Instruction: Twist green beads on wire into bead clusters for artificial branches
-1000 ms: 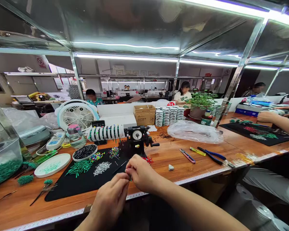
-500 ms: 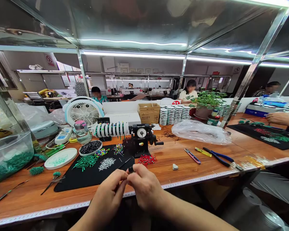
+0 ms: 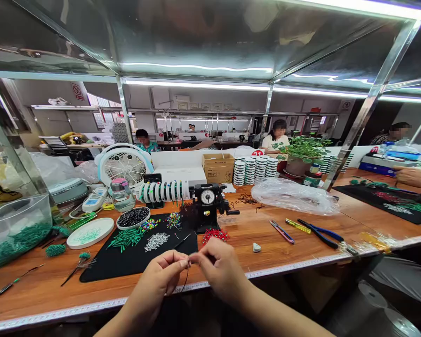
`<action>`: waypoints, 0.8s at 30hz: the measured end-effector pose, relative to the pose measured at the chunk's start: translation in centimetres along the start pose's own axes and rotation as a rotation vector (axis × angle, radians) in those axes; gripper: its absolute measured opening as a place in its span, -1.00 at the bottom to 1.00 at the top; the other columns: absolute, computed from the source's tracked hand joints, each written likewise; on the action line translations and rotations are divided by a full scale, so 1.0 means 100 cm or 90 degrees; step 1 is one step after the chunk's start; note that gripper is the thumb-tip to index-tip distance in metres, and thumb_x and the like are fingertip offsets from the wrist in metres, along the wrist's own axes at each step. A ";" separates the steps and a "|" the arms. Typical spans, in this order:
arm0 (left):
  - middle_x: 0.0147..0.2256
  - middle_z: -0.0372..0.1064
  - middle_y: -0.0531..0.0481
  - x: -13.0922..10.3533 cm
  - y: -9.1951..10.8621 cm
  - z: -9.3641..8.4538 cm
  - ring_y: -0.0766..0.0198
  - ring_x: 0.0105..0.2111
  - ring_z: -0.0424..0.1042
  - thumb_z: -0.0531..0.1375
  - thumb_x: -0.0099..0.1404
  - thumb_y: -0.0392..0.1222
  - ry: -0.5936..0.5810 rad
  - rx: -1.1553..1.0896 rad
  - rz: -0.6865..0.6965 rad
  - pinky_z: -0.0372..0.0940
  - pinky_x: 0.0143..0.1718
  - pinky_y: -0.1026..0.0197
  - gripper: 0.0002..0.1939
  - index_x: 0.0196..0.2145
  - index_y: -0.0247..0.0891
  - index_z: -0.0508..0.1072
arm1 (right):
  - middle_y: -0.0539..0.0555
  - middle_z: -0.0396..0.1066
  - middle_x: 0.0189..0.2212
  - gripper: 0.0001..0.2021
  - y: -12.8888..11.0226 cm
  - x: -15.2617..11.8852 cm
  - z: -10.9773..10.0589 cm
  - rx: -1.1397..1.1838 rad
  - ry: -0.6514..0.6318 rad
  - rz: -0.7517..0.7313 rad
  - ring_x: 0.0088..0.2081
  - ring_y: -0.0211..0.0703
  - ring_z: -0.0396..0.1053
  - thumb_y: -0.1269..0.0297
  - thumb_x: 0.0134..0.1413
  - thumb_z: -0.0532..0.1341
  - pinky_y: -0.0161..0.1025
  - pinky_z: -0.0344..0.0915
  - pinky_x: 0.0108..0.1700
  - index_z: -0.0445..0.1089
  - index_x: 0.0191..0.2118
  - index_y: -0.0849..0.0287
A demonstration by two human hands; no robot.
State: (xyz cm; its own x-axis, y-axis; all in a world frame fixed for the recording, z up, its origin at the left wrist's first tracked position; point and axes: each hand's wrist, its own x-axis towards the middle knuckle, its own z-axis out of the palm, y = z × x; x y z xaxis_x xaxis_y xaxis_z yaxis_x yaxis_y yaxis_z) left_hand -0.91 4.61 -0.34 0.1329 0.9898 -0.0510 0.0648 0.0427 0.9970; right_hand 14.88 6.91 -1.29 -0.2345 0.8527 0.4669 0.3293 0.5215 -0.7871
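**Fingertip work just in front of the black mat**

A person's two bare hands meet above the desk, just in front of the right end of the black mat. The left hand pinches a dark cord, its fingers narrow around it, and a loose length hangs below, across the measuring tape in front of the mat. The right hand brings its fingers to the same spot, nearly closed; whether they grip the cord or only touch it cannot be told, since the piece at the fingertips is very small.

Silver pieces and green tubes lie loose on the mat, red beads in a heap off its right edge, near the right hand.

The hold looks slight. Should the pinch slacken, the cord could slip and drop past the front of the desk. A wrist swung forward could scatter the beads or the silver pieces, as no rim appears to contain them.
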 end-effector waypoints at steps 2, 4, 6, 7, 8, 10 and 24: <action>-0.73 -0.02 0.25 0.001 0.000 -0.001 0.50 -0.71 -0.19 0.17 0.15 -0.12 0.007 -0.102 -0.035 -0.12 -0.64 0.40 -0.83 -0.47 -0.29 0.38 | 0.02 0.36 -0.56 -0.79 -0.001 -0.011 0.008 0.091 -0.103 0.100 -0.47 -0.23 0.28 0.22 0.02 0.23 -0.33 0.16 -0.43 0.40 -0.53 0.22; -0.70 0.05 0.22 0.002 -0.001 -0.004 0.51 -0.71 -0.18 0.17 0.15 -0.14 0.018 -0.097 -0.022 -0.08 -0.64 0.39 -0.83 -0.50 -0.29 0.36 | 0.04 0.38 -0.52 -0.85 -0.002 -0.019 0.013 0.096 -0.116 0.093 -0.45 -0.23 0.30 0.30 0.04 0.20 -0.33 0.18 -0.41 0.41 -0.48 0.23; -0.59 0.21 0.13 0.001 0.000 -0.006 0.46 -0.67 0.02 0.15 0.17 -0.15 0.019 0.023 0.049 0.04 -0.60 0.37 -0.82 -0.51 -0.28 0.35 | 0.07 0.34 -0.46 -0.88 -0.003 -0.023 0.013 -0.024 -0.059 -0.031 -0.39 -0.18 0.29 0.41 0.06 0.13 -0.28 0.18 -0.34 0.40 -0.43 0.22; -0.52 0.27 0.07 0.000 0.001 -0.007 0.41 -0.59 0.16 0.13 0.20 -0.15 0.018 0.113 0.105 0.12 -0.54 0.34 -0.82 -0.50 -0.27 0.35 | 0.10 0.32 -0.41 -0.87 -0.004 -0.022 0.011 -0.098 -0.041 -0.109 -0.34 -0.14 0.27 0.46 0.05 0.10 -0.25 0.18 -0.31 0.39 -0.40 0.22; -0.44 0.30 0.02 -0.002 0.002 -0.008 0.34 -0.49 0.26 0.10 0.24 -0.16 0.013 0.211 0.167 0.20 -0.44 0.31 -0.82 -0.48 -0.26 0.35 | 0.12 0.30 -0.37 -0.84 -0.004 -0.020 0.009 -0.156 -0.039 -0.175 -0.30 -0.11 0.25 0.49 0.04 0.07 -0.22 0.17 -0.28 0.38 -0.36 0.21; -0.31 0.32 -0.05 -0.004 0.000 -0.010 0.25 -0.30 0.33 0.00 0.31 -0.23 -0.005 0.398 0.291 0.25 -0.26 0.23 -0.83 -0.36 -0.23 0.37 | 0.13 0.25 -0.32 -0.81 -0.006 -0.008 0.003 -0.192 -0.073 -0.227 -0.27 -0.12 0.23 0.53 0.05 0.03 -0.23 0.18 -0.27 0.35 -0.30 0.20; -0.56 0.26 0.07 0.002 -0.002 -0.004 0.34 -0.57 0.23 0.08 0.25 -0.14 0.056 0.180 0.173 0.16 -0.55 0.33 -0.83 -0.44 -0.25 0.36 | 0.05 0.30 -0.39 -0.91 -0.006 0.015 -0.004 -0.026 0.035 -0.008 -0.35 -0.21 0.25 0.31 0.06 0.19 -0.28 0.19 -0.29 0.39 -0.37 0.22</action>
State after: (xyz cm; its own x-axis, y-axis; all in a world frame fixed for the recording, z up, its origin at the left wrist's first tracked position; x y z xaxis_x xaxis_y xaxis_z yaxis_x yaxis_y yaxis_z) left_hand -1.28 4.89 -0.54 0.0983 0.9682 0.2299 0.3098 -0.2493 0.9175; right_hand 14.68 7.89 0.10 -0.1879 0.8462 0.4986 0.3646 0.5314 -0.7646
